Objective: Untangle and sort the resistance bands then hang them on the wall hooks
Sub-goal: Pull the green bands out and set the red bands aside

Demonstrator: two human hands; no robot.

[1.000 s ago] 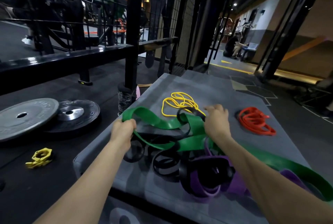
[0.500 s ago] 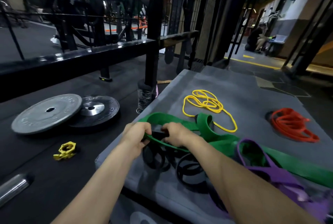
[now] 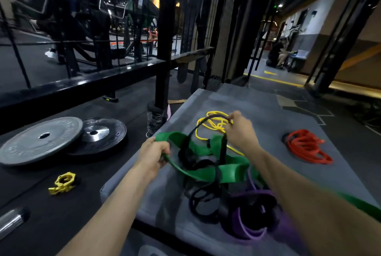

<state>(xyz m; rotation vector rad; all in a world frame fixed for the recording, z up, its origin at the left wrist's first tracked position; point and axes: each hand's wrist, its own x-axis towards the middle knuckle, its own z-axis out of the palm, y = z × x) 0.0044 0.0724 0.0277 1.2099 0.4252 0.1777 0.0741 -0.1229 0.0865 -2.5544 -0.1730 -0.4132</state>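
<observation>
A tangle of resistance bands lies on a grey padded box (image 3: 268,107). My left hand (image 3: 153,155) grips the wide green band (image 3: 228,170) at its left end. My right hand (image 3: 240,130) is raised over the pile, pinching a thin black band (image 3: 192,134) that loops up out of the tangle. More black loops (image 3: 201,202) and a purple band (image 3: 247,229) lie twisted together at the near side. A thin yellow band (image 3: 208,127) lies behind my right hand. A red band (image 3: 305,148) sits coiled apart at the right.
Two weight plates (image 3: 41,138) lie on the black floor to the left, with a yellow barbell collar (image 3: 62,182) and a steel bar end (image 3: 10,220) nearer me. A black rack post (image 3: 162,49) stands behind the box. A person sits far back right (image 3: 277,54).
My right hand left the green band, took the thin black band and lifted it up and to the right. My left hand stays on the green band's left end.
</observation>
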